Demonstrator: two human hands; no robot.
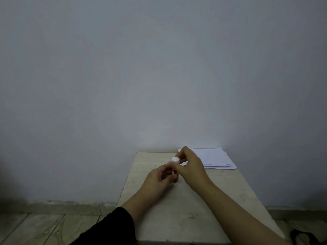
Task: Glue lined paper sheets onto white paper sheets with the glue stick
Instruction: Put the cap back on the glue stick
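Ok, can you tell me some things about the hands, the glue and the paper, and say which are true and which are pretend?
1. Both hands hold the glue stick. True: the left hand grips its red body, the right hand pinches its white top.
2. The paper stack lies at the table's far right corner. True.
3. The glue stick lies flat on the papers. False: it stands roughly upright, away from them.
4. The right hand presses on the papers. False: it holds the glue stick.

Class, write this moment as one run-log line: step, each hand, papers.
step: handling glue stick | left hand: grips body | right hand: pinches white cap end | paper stack: untouched, far right of table
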